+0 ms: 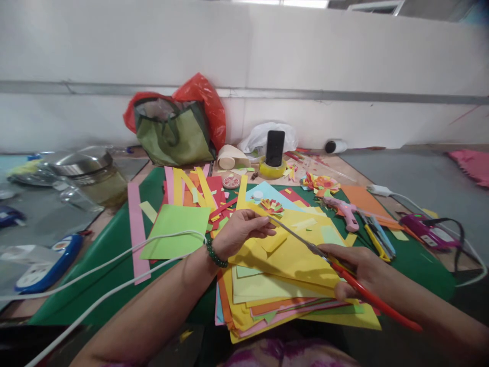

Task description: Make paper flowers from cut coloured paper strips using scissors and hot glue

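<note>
The scissors (312, 247) had metal blades (290, 232) and smooth, plastic-looking handles (382, 300). The paper (301, 266) looked matt, the red bag (204, 99) was glossy, crinkled plastic, and the lid (82, 162) shiny metal.

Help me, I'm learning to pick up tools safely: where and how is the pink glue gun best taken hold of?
Probably by its handle, coming from the person's side, left of the yellow-handled tool. The pink glue gun lies with that handle pointing toward the person and its nozzle off to the left, so this should keep fingers clear of the tip.
</note>
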Motion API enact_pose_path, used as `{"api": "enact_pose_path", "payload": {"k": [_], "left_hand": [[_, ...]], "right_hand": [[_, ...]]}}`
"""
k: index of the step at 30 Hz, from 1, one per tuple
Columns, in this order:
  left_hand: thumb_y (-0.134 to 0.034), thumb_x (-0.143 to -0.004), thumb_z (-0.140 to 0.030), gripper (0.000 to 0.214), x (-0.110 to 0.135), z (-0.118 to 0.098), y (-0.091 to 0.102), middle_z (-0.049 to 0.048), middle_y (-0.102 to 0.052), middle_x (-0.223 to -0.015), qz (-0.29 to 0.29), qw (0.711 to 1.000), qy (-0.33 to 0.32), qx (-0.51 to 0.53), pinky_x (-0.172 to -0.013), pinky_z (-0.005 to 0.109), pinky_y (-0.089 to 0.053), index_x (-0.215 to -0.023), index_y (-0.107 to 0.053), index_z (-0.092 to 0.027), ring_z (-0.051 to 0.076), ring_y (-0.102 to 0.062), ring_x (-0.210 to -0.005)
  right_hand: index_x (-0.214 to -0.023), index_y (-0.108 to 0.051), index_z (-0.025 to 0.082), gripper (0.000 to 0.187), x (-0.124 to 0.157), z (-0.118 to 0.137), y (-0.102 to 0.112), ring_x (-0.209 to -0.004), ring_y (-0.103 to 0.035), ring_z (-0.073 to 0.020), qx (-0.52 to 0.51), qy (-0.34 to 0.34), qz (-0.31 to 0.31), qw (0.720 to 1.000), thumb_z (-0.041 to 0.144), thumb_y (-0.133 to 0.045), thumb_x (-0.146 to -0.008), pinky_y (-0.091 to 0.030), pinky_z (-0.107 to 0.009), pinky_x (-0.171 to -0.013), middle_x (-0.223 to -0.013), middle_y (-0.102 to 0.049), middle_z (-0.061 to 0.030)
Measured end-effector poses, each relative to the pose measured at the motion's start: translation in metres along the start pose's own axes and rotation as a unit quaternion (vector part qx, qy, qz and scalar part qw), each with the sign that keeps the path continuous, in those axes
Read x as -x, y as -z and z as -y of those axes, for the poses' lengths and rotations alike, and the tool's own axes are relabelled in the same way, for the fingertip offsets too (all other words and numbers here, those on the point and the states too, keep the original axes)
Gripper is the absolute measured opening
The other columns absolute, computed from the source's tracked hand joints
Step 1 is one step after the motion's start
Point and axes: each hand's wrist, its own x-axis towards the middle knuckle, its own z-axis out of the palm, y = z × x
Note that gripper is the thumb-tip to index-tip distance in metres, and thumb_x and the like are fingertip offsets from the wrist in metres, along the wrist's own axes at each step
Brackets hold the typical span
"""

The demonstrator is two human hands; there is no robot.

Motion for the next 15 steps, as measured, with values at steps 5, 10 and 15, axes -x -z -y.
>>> {"api": "enact_pose_path", "payload": {"k": [5,10,15], "left_hand": [[-0.087,-0.056,-0.045,0.043,0.0007,-0.0003,0.0001,0.0105,-0.075,-0.077,0.003,1.000,-0.002,-0.007,-0.062,0.020,-0.053,-0.072,-0.067,-0.010,0.015,-0.071,-0.068],[-0.085,-0.059,-0.045,0.041,0.0023,-0.0021,0.0010,0.0134,-0.075,-0.080,0.012,1.000,-0.007,-0.020,-0.063,0.022,-0.053,-0.070,-0.067,-0.010,0.017,-0.072,-0.071],[-0.084,-0.059,-0.048,0.043,0.0025,-0.0030,0.0017,0.0153,-0.075,-0.086,0.021,0.999,-0.020,-0.028,-0.064,0.022,-0.052,-0.071,-0.070,-0.009,0.018,-0.072,-0.072]], "right_hand": [[-0.103,-0.073,0.020,0.044,-0.0001,0.0027,-0.0012,-0.059,-0.057,-0.0167,0.003,-0.030,-0.014,0.999,0.045,-0.074,-0.066,-0.047,-0.023,-0.052,-0.066,-0.063,0.0026],[-0.100,-0.072,0.021,0.037,-0.0004,0.0087,0.0004,-0.054,-0.054,-0.0144,0.007,-0.032,0.003,0.999,0.039,-0.073,-0.068,-0.046,-0.022,-0.050,-0.060,-0.058,0.0039],[-0.115,-0.067,0.022,0.054,0.0017,0.0001,0.0008,-0.088,-0.067,-0.0280,0.027,0.014,-0.016,0.999,0.046,-0.072,-0.068,-0.055,-0.030,-0.073,-0.101,-0.072,-0.0048]]}}
